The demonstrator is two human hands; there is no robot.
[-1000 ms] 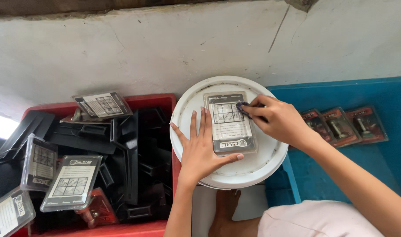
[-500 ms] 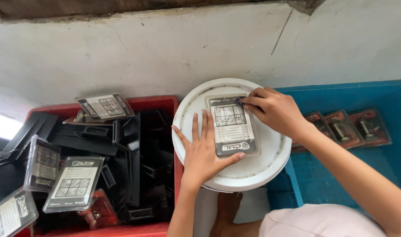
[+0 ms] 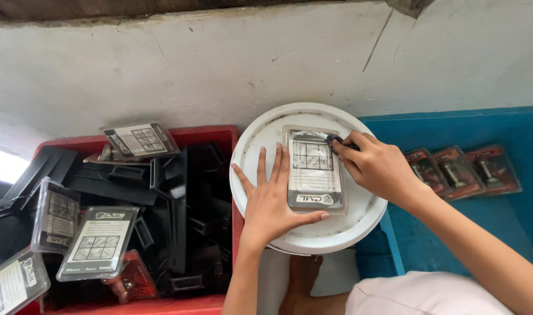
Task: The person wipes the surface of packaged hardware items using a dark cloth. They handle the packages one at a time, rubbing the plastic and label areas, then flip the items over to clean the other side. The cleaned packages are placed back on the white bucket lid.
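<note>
Left hand (image 3: 272,201) lies flat, open, steadying the pack (image 3: 314,169) on the white lid (image 3: 252,151); right hand (image 3: 378,166) pinches a small dark tool (image 3: 336,140) at its one o'clock corner — three packs (image 3: 462,169) in the blue bin (image 3: 511,128), many more in the red bin (image 3: 202,135).

Blister pack (image 3: 314,170) on bucket lid (image 3: 255,146), between two crates (image 3: 208,135).

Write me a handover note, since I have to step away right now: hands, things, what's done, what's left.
Left hand: flat, fingers spread, pinning the blister pack on the white bucket lid.
Right hand: pinching a small dark tool at the pack's top right corner.
Red crate: more packs and black plastic parts.
Blue crate: three red-backed packs.
Done: pack laid flat and steadied.
Left: work at the corner appears unfinished; I cannot tell how far along it is.
</note>
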